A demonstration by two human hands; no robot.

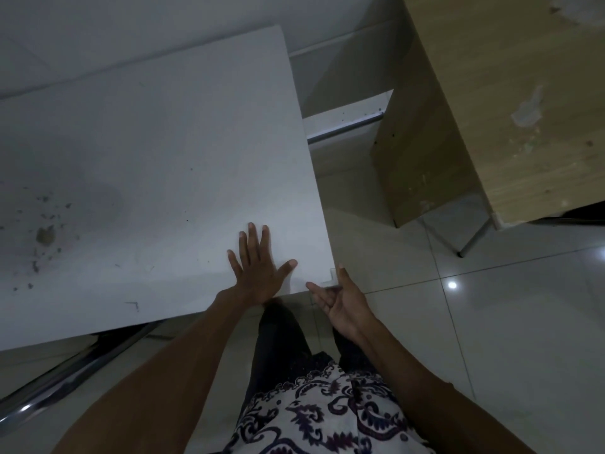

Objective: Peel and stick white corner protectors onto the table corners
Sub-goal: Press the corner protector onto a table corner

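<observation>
Nearby, a wooden desk flanks the white table; left hand fingers spread flat, right hand fingers loosely curled.

Dim indoor room, office or classroom sort; exact kind unclear. Plain white table on chrome tube frame, worn wood-laminate desk beside it, glossy pale floor tiles, bare white wall.

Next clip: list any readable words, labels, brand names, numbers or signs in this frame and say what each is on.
None. The white table carries only specks and stains, the wooden desk only scuffs, and the shirt a floral pattern, no lettering. The corner protector by the right hand shows no print. Left hand lies flat.
</observation>
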